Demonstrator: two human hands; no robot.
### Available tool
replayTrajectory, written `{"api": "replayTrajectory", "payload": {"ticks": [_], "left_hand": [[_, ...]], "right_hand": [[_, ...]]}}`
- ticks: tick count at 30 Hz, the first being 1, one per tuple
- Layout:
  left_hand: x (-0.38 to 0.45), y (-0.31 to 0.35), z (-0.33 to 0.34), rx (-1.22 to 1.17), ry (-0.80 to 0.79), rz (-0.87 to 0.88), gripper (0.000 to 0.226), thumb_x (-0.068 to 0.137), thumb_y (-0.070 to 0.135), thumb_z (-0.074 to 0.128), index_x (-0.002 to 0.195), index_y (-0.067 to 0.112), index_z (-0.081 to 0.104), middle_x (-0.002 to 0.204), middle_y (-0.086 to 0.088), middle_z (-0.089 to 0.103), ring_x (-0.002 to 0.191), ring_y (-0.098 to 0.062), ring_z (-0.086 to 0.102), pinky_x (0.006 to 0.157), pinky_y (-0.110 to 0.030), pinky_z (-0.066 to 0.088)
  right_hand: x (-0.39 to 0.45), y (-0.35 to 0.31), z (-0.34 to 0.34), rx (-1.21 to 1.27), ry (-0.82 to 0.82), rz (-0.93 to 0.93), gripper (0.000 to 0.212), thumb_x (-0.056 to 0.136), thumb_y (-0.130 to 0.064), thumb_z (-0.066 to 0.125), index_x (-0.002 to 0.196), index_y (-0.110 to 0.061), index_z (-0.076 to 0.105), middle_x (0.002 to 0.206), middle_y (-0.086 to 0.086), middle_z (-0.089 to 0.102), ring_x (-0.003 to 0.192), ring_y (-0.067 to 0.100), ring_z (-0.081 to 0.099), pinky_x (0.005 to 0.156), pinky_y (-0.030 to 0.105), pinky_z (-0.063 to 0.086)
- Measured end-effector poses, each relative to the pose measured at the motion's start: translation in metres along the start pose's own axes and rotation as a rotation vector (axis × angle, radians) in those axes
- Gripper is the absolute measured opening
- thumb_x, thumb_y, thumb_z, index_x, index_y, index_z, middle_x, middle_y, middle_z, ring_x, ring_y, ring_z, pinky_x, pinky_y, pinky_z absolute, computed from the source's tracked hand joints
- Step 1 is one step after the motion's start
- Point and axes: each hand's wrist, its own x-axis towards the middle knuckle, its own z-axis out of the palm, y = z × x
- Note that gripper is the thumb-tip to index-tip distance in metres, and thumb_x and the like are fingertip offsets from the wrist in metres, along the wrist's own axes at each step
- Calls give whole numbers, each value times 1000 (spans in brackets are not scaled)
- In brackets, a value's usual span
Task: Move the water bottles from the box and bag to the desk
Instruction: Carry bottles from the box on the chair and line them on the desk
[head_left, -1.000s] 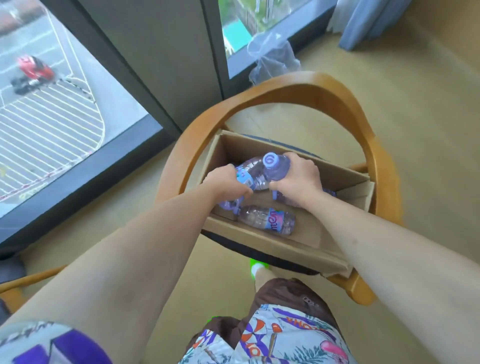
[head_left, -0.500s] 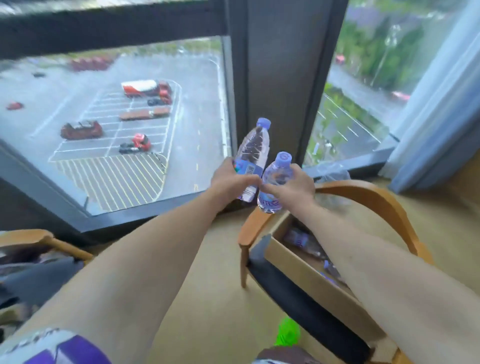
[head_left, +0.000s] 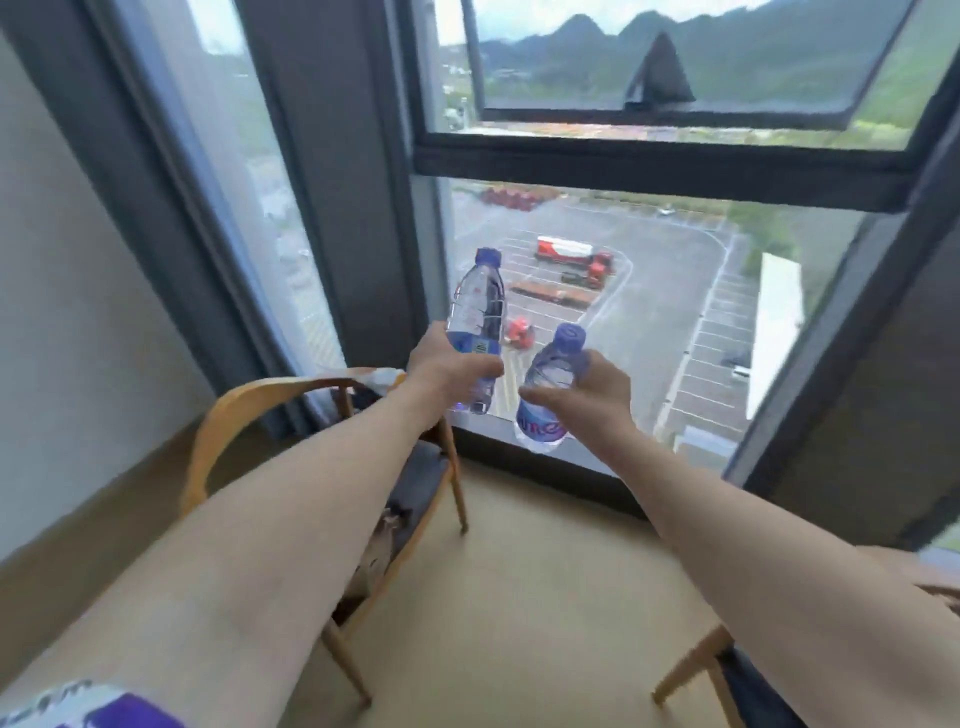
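Before a tall window (head_left: 623, 270) over a car park, the left hand (head_left: 447, 366) grips one upright water bottle (head_left: 475, 306); the right hand (head_left: 592, 392) grips another bottle (head_left: 550, 384) just beside it, both in mid-air.

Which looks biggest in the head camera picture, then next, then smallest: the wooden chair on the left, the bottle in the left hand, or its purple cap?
1. Wooden chair, biggest by far.
2. Bottle held in the left hand.
3. Purple cap, smallest.
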Motion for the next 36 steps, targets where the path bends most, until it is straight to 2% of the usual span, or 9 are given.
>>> {"api": "replayTrajectory", "payload": {"ticks": [2,5,10,14,18,20,25,31,36], "left_hand": [[-6,-22,-57,-40,111,-32,68,36,39,81,97,28,54,94,1,69,86,-21,70,75,-43,61],[-20,-55,-139,-117,274,-100,84,37,39,88,111,21,52,103,-7,68,90,-29,71,74,-50,61],[-52,-104,-268,-102,617,-209,81,34,47,89,103,26,53,98,-1,69,79,-21,72,61,-39,62],[-83,-137,-364,-40,849,-302,75,44,44,90,103,26,48,96,3,65,75,-14,68,50,-26,53],[-113,-162,-450,12,1008,-416,82,39,44,93,103,26,46,99,3,64,83,-18,68,70,-39,61],[-128,-171,-488,31,1090,-460,80,38,45,93,101,28,46,98,6,65,82,-15,68,69,-36,61],[-175,-190,-565,27,1257,-536,84,36,44,95,103,27,47,100,7,65,87,-13,67,73,-34,58],[-252,-229,-635,24,1423,-631,65,53,23,92,96,29,43,101,5,61,83,-3,62,57,-21,45],[-310,-273,-710,6,1548,-657,51,52,24,90,86,32,53,82,12,65,68,3,65,49,-19,47]], "right_hand": [[-5,-38,48,51,-111,-47,57,53,-55,87,94,-23,65,89,-4,69,80,11,63,71,27,50],[-17,-94,119,113,-281,-126,62,49,-56,84,95,-19,66,89,-1,70,85,16,67,77,40,56],[-50,-185,233,169,-515,-284,56,46,-60,82,85,-26,59,80,-9,64,78,8,62,62,29,50],[-84,-260,323,232,-713,-374,58,43,-58,84,83,-25,58,78,-10,63,73,5,59,53,24,40],[-125,-328,400,282,-892,-485,53,44,-55,82,82,-27,59,78,-13,63,70,0,60,51,21,45],[-147,-362,435,299,-1001,-530,52,44,-53,80,85,-27,61,80,-13,65,74,3,63,59,25,52],[-209,-436,511,328,-1223,-626,52,48,-49,84,88,-26,61,83,-12,66,79,9,65,68,30,55],[-307,-500,584,303,-1405,-710,53,48,-49,82,88,-22,60,83,-6,66,79,15,65,71,38,58],[-393,-550,641,273,-1489,-793,51,48,-52,82,81,-24,54,77,-9,62,72,7,60,55,27,45]]}}
